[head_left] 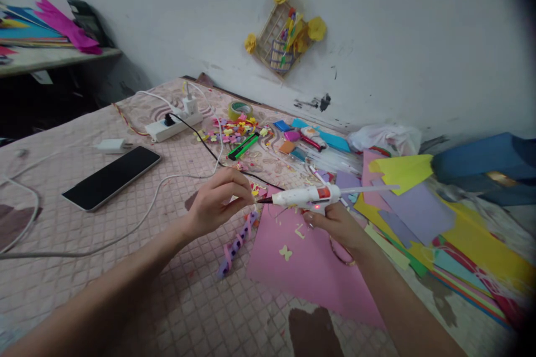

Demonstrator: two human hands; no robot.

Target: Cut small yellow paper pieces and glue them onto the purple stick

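My right hand (335, 223) is wrapped round the handle of a white hot glue gun (304, 195). A clear glue stick (368, 188) pokes out of its back, and a small red light glows on its side. The dark nozzle points left, at the fingertips of my left hand (224, 198). Those fingers are pinched together at the tip; what they hold is too small to make out. Just below them lies a purple and pink twisted strip (238, 245). Under the gun is a pink foam sheet (310, 273) with a pale yellow butterfly cutout (285, 252) on it.
A black phone (112, 177), a white charger (113, 146) and a power strip (173, 125) with cables lie at left. Farther back are a green cutter (243, 146), a tape roll (240, 110) and small foam cutouts (228, 131). Coloured sheets (419, 212) cover the right side.
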